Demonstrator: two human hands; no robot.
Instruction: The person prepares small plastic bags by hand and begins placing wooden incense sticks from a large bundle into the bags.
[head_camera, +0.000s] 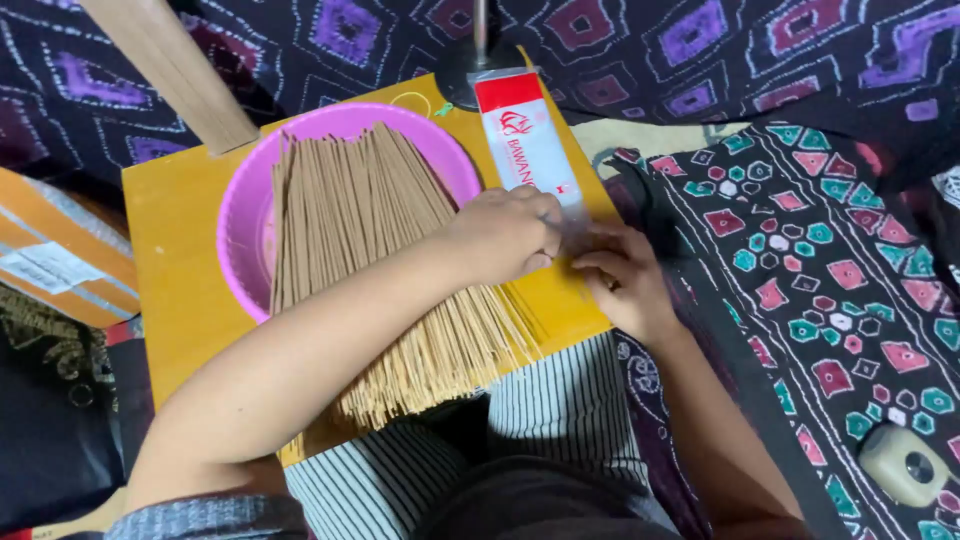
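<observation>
The person's left hand (510, 232) and right hand (622, 275), fingers curled, together pinch the near, clear end of a long narrow packet (528, 140) with a red and white top. The packet lies flat on the yellow counter (170, 260), just right of a pink bowl (240, 225), long axis pointing away from the person. A fan of brown sticks (390, 260) lies across the bowl.

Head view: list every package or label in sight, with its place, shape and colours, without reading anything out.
Sleeve packet: long, narrow, white with a red top band, lying on the yellow board's right edge; left hand and right hand meet at its near end.
Cardboard box: far left, orange-brown, with a white rectangular label.
</observation>
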